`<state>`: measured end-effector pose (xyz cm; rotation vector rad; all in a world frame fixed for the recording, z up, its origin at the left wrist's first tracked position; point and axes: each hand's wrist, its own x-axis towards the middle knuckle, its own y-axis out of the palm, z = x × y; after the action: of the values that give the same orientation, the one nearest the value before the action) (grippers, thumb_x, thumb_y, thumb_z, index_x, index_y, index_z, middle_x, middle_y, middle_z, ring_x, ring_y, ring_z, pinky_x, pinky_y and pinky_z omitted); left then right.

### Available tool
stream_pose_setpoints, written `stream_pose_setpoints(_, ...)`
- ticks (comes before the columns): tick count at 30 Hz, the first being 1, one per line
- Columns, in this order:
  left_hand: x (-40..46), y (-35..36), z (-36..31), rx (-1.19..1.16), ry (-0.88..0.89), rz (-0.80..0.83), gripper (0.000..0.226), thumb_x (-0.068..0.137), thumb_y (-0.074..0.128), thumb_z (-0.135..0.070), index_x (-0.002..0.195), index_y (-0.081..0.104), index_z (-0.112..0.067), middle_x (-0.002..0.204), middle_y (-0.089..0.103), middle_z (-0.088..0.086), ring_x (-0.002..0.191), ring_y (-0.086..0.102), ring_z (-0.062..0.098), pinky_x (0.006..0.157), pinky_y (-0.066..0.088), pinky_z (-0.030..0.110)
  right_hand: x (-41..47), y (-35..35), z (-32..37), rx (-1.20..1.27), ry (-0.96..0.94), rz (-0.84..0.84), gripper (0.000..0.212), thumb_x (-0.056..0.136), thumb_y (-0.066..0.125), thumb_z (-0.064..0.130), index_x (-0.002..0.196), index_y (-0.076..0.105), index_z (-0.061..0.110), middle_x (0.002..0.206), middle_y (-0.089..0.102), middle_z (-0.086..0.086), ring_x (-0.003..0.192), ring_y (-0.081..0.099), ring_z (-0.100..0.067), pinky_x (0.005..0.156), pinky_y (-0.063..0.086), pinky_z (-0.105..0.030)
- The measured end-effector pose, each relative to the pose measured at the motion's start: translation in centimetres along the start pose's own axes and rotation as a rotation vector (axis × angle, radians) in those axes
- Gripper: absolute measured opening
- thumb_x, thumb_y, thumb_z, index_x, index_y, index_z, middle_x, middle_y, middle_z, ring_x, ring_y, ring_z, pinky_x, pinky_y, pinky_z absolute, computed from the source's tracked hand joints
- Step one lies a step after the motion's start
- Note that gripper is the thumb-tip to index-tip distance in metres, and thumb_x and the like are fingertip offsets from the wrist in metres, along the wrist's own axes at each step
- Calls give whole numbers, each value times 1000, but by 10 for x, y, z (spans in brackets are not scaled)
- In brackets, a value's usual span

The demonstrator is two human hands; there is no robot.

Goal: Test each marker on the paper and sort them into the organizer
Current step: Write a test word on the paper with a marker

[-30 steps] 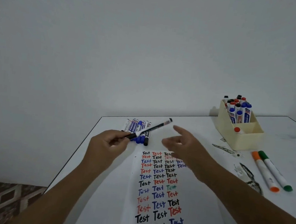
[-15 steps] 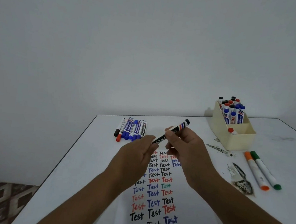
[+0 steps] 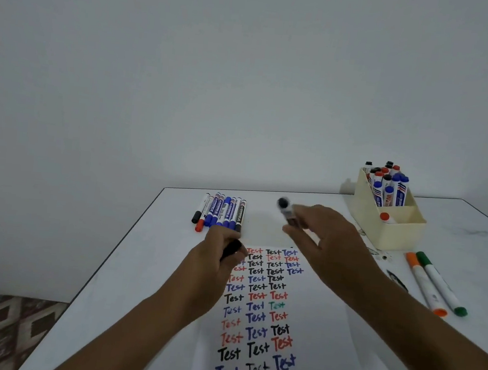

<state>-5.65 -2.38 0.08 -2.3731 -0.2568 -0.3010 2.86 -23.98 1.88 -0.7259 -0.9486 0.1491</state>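
My right hand (image 3: 331, 246) grips a black marker (image 3: 284, 207), blurred, above the far end of the paper (image 3: 327, 329). Its butt end points away from me; the tip is hidden in my hand. My left hand (image 3: 213, 261) is closed on a black cap (image 3: 231, 249) at the paper's top left corner. The paper carries rows of "Test" in black, red, blue and one green. A cream organizer (image 3: 398, 235) at the back right holds several upright markers with black, red and blue caps, and one red-capped marker in its front compartment.
A row of several capped markers (image 3: 221, 212) lies at the table's back, just beyond my left hand. An orange marker (image 3: 423, 283) and a green marker (image 3: 441, 282) lie at the right, with dark scraps (image 3: 396, 280) beside them. The table's left edge (image 3: 115, 249) drops to patterned floor.
Both hands held the black marker together half a second ago. Now they have pulled apart: the left keeps the cap, the right has the marker body.
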Motion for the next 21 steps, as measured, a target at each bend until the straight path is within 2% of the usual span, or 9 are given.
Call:
stream_pose_setpoints(2,-3,-4,0,45,35,-30,22,96,55,-32,118,53,-32,108,64,-20,99,60,-7,78,54,16,-2,1,-3,-196,-165,118,37,101,41,48,120,60,22,89,58,2,71,54,-13,60,54,-33)
stream_pose_setpoints(5,-8,-4,-4,65,97,-107,26,94,60,-29,119,63,-32,101,64,-25,96,60,-10,76,52,12,-5,1,1,-348,-262,224,44,97,35,55,118,60,25,86,51,3,56,45,-8,46,46,-23)
stream_pose_setpoints(7,-10,-2,-4,98,127,-142,31,92,61,-32,123,63,-30,105,65,-24,95,61,-7,81,53,14,-8,3,3,-448,-344,232,34,93,55,47,116,64,23,85,54,1,55,42,-8,48,40,-23)
stream_pose_setpoints(9,-12,1,-4,136,166,-164,36,90,60,-35,125,63,-28,105,62,-25,93,59,-11,84,48,8,-10,6,3,-506,-400,189,40,81,77,40,114,66,21,85,60,-1,56,44,-11,55,41,-29)
stream_pose_setpoints(10,-13,2,-4,146,179,-165,36,90,60,-35,125,64,-27,103,61,-26,92,58,-13,83,46,5,-11,6,4,-526,-413,174,43,77,81,38,114,67,20,85,61,-1,57,48,-13,59,43,-33)
stream_pose_setpoints(13,-14,2,-5,159,181,-132,31,92,59,-31,122,65,-25,97,61,-25,89,60,-8,80,45,4,-14,10,6,-551,-450,132,45,74,84,34,112,68,19,86,64,0,61,58,-18,65,46,-41)
stream_pose_setpoints(18,-11,6,-5,152,169,-110,22,95,58,-24,114,66,-21,93,67,-15,84,64,1,77,51,12,-21,19,8,-558,-423,143,45,73,86,34,109,69,14,82,64,-1,54,54,-17,65,39,-39)
stream_pose_setpoints(21,-7,9,-5,151,195,-114,19,94,58,-20,110,67,-16,86,61,-19,80,62,-1,70,48,7,-23,23,7,-566,-407,148,49,68,91,31,108,72,11,79,65,-2,50,53,-16,65,39,-38)
